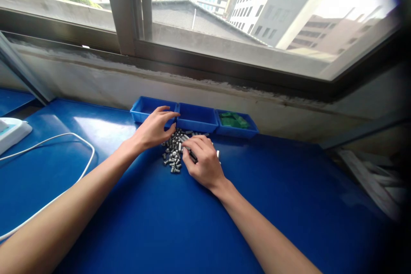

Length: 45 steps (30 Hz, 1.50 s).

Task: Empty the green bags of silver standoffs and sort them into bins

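A pile of small grey metal bolts or studs [174,154] lies on the blue tabletop [154,222], in front of a row of blue bins. My left hand [157,127] is over the front edge of the left bin [138,116], at the pile's far left side. Its fingers and thumb are spread, with nothing seen between them. My right hand [204,160] curls over the pile's right side. Dark and silvery metal pieces show between its thumb and fingers; the palm side is hidden. A few bright pieces peek out beyond that hand.
Beside the left bin stand a middle bin [197,125] and a right bin [239,132] containing green packets or pieces [234,120]. A white cable [91,147] loops from a white device [14,132] at left. Behind is a window ledge [205,62].
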### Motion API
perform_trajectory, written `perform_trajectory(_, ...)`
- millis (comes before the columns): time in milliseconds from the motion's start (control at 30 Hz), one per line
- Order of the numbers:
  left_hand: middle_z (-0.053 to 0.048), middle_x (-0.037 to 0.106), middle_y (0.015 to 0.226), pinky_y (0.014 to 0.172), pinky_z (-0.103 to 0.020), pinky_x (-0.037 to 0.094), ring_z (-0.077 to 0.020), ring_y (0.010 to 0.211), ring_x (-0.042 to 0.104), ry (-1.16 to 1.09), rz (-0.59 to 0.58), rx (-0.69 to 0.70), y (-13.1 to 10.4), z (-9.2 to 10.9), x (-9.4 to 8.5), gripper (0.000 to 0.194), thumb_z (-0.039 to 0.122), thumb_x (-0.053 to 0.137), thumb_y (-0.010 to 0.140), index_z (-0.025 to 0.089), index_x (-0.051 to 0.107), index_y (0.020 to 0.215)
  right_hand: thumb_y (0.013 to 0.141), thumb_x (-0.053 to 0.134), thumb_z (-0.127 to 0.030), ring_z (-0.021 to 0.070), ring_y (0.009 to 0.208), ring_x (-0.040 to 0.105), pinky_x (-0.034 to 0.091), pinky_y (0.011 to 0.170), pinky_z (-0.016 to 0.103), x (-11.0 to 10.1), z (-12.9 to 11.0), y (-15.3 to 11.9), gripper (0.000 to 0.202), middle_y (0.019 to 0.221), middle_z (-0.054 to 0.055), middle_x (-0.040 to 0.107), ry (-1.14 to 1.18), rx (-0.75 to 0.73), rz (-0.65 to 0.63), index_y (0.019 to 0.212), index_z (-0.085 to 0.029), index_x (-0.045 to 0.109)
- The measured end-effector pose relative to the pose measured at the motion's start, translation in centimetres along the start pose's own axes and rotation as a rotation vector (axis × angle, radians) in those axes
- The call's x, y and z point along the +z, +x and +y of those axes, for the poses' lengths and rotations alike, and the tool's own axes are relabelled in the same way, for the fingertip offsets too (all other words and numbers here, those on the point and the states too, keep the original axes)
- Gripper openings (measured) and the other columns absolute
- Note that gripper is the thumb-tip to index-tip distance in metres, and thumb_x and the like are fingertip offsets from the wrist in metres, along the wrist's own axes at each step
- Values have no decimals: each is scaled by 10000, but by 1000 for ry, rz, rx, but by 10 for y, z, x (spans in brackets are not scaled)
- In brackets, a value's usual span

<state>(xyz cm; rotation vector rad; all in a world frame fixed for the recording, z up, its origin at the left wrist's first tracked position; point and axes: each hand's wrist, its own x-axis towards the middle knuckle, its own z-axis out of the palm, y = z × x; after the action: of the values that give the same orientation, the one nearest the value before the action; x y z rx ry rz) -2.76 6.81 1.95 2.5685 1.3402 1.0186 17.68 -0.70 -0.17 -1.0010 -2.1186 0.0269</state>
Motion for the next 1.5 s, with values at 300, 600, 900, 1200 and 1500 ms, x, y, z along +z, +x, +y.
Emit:
perform_trajectory(300, -93, 715, 1070, 929, -384, 529, -229, 998, 627, -59, 33, 38, -47, 9, -14, 247, 227, 513, 960, 195, 709, 1107, 928, 575, -153, 268, 1033, 626, 503, 917, 452, 2, 3, -1, 132, 981, 80, 737, -26, 14, -8, 986, -208, 680)
perform_trajectory(600, -96, 604, 986, 942, -418, 477, -254, 949, 579, 185, -163, -47, -35, 11, -3, 460, 447, 347, 1050, 191, 670, 1254, 932, 576, -160, 267, 1035, 626, 509, 932, 454, 2, 0, 1, 124, 1003, 85, 740, -43, 24, -29, 982, -204, 681)
perform_trajectory(900, -76, 559, 958, 939, -423, 467, -254, 950, 564, 86, -205, -58, -35, 12, 1, 442, 422, 303, 1059, 199, 648, 1224, 929, 576, -157, 270, 1044, 623, 511, 923, 460, 2, 1, 1, 136, 1011, 85, 741, -39, 28, -33, 991, -206, 686)
perform_trajectory(1200, -81, 615, 1066, 934, -370, 497, -222, 989, 620, -160, -57, -170, -45, 3, -3, 342, 332, 426, 993, 193, 689, 1162, 931, 574, -153, 267, 1042, 628, 509, 929, 455, 1, -1, 0, 138, 1012, 83, 742, -28, 37, -40, 988, -201, 690)
perform_trajectory(1500, -66, 738, 1006, 832, -343, 507, -227, 915, 649, -198, -116, -103, -49, 3, -15, 241, 287, 580, 868, 193, 731, 1030, 926, 579, -148, 266, 1031, 624, 516, 928, 451, 1, 0, 1, 146, 1017, 84, 742, -6, 33, -46, 997, -203, 694)
